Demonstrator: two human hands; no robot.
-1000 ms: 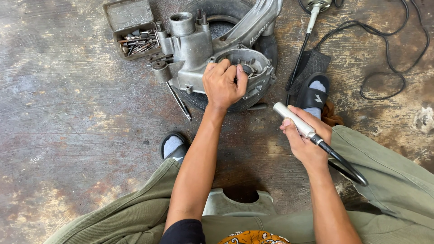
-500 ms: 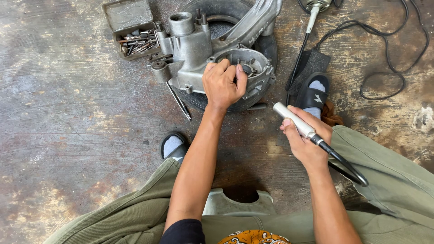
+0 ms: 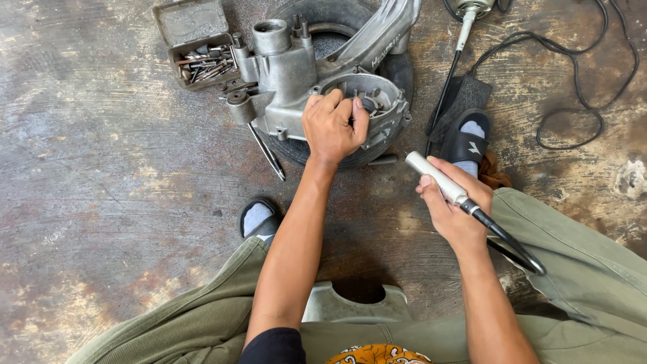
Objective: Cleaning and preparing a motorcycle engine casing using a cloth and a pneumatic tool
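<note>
Head view: left hand (image 3: 331, 127) on engine casing (image 3: 296, 67).

On the concrete floor (image 3: 101, 202) a grey metal engine casing (image 3: 296, 74) lies on a black tyre (image 3: 337, 17). The left hand (image 3: 333, 125) rests on the casing's round opening, fingers curled over its rim. The right hand (image 3: 451, 209) grips a silver handpiece (image 3: 438, 176) on a black flexible shaft (image 3: 512, 243), held off the casing. An open tin of bits (image 3: 202, 61) sits just beside the casing.
</note>
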